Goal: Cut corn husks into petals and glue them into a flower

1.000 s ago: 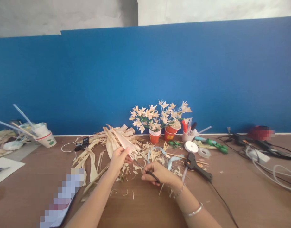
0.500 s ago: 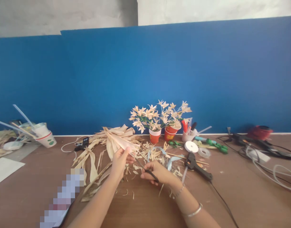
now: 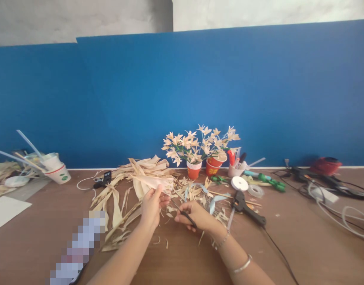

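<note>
My left hand (image 3: 153, 204) pinches a pale piece of dried corn husk (image 3: 158, 182) between thumb and fingers. In my right hand (image 3: 192, 215) is a pair of scissors (image 3: 186, 217), closed round by the fingers, the dark handle showing below. Its blades point up and left toward the husk; whether they touch it I cannot tell. Behind my left hand lies a heap of dried husks (image 3: 116, 206). Small husk scraps (image 3: 196, 192) are scattered beyond my right hand.
Husk flowers (image 3: 187, 144) stand in red paper cups (image 3: 194, 171) at the back. A glue gun (image 3: 247, 208) with its cord, a white spool (image 3: 239, 183) and a tape roll (image 3: 255, 190) lie right. White cups (image 3: 60, 174) stand left; cables (image 3: 327, 213) run far right.
The husk piece in my left hand has turned, its wide end now higher and more upright. My right hand with the scissors has shifted very slightly left.
</note>
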A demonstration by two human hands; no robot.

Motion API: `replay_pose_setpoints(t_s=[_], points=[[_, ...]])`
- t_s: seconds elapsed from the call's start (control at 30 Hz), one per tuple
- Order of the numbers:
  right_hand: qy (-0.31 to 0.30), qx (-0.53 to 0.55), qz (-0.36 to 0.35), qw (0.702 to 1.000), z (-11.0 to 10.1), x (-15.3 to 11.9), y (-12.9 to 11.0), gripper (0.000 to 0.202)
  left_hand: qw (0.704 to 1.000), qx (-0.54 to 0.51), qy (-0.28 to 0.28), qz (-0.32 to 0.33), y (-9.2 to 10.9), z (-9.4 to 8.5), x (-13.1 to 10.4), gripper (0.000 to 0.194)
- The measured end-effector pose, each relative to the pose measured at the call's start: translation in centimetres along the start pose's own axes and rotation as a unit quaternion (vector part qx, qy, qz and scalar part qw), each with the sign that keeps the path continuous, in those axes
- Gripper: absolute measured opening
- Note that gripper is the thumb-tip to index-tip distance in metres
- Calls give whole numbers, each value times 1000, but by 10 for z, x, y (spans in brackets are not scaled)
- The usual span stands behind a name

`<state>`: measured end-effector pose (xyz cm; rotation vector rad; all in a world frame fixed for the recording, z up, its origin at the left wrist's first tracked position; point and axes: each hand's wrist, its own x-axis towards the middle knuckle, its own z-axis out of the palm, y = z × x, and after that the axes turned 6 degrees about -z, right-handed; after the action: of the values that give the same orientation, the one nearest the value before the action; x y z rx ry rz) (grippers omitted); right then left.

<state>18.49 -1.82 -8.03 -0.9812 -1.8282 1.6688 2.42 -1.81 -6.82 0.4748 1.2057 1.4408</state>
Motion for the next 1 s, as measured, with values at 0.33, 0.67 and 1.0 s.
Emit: replay_pose_setpoints(t_s=[0.33, 0.67, 1.0], points=[[9, 3, -6, 1000, 2, 2, 5, 32, 998, -55, 13, -9, -5, 2, -1, 29], [10, 9, 4, 1000, 3, 3, 5, 35, 999, -44, 23, -9, -4, 3, -2, 30], [8, 4, 3, 1000, 3, 2, 4, 33, 999, -33, 25, -5, -6, 2, -1, 32]])
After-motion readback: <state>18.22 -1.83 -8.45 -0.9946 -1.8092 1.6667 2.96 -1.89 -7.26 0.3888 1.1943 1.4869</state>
